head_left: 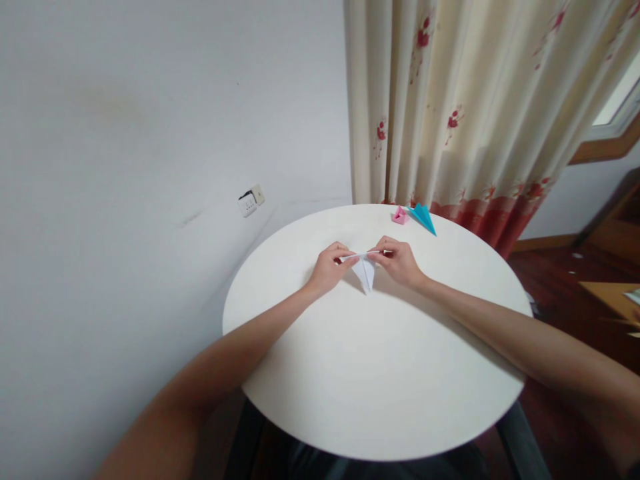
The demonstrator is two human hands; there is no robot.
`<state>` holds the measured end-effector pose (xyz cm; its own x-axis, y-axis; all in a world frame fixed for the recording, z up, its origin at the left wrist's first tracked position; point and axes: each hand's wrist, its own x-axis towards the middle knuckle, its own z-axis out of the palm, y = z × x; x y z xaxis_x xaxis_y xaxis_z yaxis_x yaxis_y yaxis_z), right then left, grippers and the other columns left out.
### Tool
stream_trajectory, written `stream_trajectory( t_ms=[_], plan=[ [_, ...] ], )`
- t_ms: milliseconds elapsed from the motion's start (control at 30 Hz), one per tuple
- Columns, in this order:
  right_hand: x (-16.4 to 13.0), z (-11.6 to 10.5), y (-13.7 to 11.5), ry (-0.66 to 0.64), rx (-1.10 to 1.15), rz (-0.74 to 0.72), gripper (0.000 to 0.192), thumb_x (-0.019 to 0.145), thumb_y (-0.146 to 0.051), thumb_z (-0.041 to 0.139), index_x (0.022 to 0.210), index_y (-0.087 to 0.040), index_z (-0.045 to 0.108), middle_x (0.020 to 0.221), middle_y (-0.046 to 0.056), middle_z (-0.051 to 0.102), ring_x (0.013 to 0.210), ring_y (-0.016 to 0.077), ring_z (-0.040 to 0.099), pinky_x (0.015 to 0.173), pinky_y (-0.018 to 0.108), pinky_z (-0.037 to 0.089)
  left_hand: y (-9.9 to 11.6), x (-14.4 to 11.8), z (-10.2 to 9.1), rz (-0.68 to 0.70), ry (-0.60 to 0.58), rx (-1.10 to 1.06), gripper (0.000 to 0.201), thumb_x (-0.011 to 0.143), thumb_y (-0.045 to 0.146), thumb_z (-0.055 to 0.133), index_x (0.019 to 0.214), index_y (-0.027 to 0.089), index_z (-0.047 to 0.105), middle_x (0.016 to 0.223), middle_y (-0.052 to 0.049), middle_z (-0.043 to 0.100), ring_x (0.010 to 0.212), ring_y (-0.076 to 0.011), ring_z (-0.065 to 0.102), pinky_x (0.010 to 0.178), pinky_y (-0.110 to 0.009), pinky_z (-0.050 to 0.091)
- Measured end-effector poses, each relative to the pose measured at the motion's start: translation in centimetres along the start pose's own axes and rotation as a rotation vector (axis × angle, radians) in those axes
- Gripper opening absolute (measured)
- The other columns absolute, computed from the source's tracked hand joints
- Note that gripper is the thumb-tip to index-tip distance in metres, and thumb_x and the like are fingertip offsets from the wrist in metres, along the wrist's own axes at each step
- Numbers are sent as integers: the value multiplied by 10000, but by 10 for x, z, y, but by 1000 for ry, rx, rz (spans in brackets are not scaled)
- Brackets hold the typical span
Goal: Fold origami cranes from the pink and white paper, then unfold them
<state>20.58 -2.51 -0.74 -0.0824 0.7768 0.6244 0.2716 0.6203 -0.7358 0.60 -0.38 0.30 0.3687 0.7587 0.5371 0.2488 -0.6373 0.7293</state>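
A white folded paper (366, 273) is held between my two hands over the middle of the round white table (370, 380). Its pointed end faces me, and its upper edges spread out to both sides. My left hand (334, 263) pinches the left edge between thumb and fingers. On the other side, my right hand (395, 259) pinches the right edge in the same way. Whether the paper's tip touches the tabletop I cannot tell.
Near the far edge of the table lie a blue paper plane (423, 219) and a small pink folded paper (400, 215). A flowered curtain (450, 100) hangs behind. On the left is a white wall with a socket (247, 205); at the right stands a wooden piece of furniture (607, 300).
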Motion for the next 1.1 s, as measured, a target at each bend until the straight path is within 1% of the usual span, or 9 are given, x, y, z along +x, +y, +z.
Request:
stream_trajectory(
  t_ms=[133,300,400,500,633,733,833,900,1100],
  plan=[
    [0,0,-4,-76,36,-6,226,773,-415,680,747,-199,738,687,32,604,643,152,534,601,287,405,6,-3,0,-28,-94,-29,255,810,404,644,827,171,747,811,-56,689,762,-176,604,679,-274,431],
    [0,3,-6,-85,46,35,236,765,-400,675,707,-172,706,681,27,611,640,140,528,593,265,397,14,-5,1,-40,-105,-31,309,802,442,641,802,152,747,782,-57,696,740,-174,612,677,-263,436],
    [1,7,-3,-91,104,109,265,755,-419,671,770,-156,697,705,26,632,642,137,536,590,255,402,16,-5,1,-95,-78,-73,336,775,457,661,769,130,738,745,-56,693,709,-170,608,657,-260,438],
    [-1,10,-1,-165,203,203,297,731,-430,685,821,-147,679,735,20,646,655,136,548,604,252,410,14,-3,3,-177,-29,-137,361,734,478,689,741,118,725,724,-51,689,680,-168,600,638,-263,445],
    [-4,13,-4,-234,278,353,302,685,-421,707,747,-130,655,686,8,625,614,125,530,591,250,399,9,-1,4,-268,28,-232,370,709,485,709,747,117,720,744,-51,689,670,-157,597,643,-265,464],
    [-6,14,-4,-240,275,416,306,660,-410,716,737,-122,648,648,4,603,567,114,501,534,239,366,6,-2,5,-344,-29,-365,391,692,480,730,823,111,719,809,-70,696,702,-164,615,671,-282,491],
    [-7,14,-1,-224,218,398,303,665,-406,706,741,-118,651,655,10,605,560,111,493,510,232,346,2,-5,5,-421,-140,-410,420,662,468,765,868,105,719,812,-75,691,696,-160,615,654,-273,487],
    [-7,14,1,-215,182,370,298,674,-405,697,745,-119,657,664,13,612,563,110,493,510,230,341,-1,-6,5,-454,-172,-397,415,646,457,782,849,99,724,780,-71,685,672,-146,602,634,-257,471],
    [-5,9,-1,-234,125,385,282,718,-408,668,699,-127,673,629,21,632,552,102,483,530,238,342,-9,-5,6,-467,-48,-543,387,667,426,774,870,102,717,891,-92,699,767,-152,622,726,-273,480]
  ],
)
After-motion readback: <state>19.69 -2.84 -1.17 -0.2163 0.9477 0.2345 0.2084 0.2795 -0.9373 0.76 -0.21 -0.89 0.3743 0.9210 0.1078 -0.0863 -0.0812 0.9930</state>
